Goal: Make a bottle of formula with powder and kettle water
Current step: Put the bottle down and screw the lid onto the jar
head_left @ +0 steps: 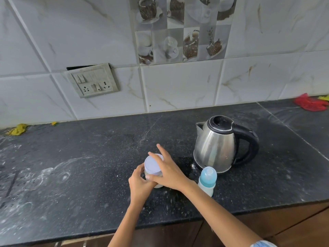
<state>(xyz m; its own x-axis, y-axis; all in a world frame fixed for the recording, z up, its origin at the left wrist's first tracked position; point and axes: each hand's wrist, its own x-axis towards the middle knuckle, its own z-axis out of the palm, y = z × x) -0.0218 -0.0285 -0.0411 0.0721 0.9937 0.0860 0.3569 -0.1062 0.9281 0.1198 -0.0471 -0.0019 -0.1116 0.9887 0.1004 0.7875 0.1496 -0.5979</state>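
A clear powder jar (159,184) with a pale lilac lid (151,164) stands on the black counter (89,175) near its front edge. My left hand (139,183) wraps around the jar's body from the left. My right hand (169,171) rests over the lid, thumb against the jar's side and two fingers stretched past the lid. To the right stands a baby bottle (207,180) with a blue cap and white liquid inside. Behind the bottle sits a steel kettle (216,147) with a black lid and handle, spout pointing left.
White powder streaks mark the counter on the left. A yellow cloth (17,129) lies at the back left, a red cloth (310,103) at the back right. A switch and socket plate (93,81) hangs on the tiled wall.
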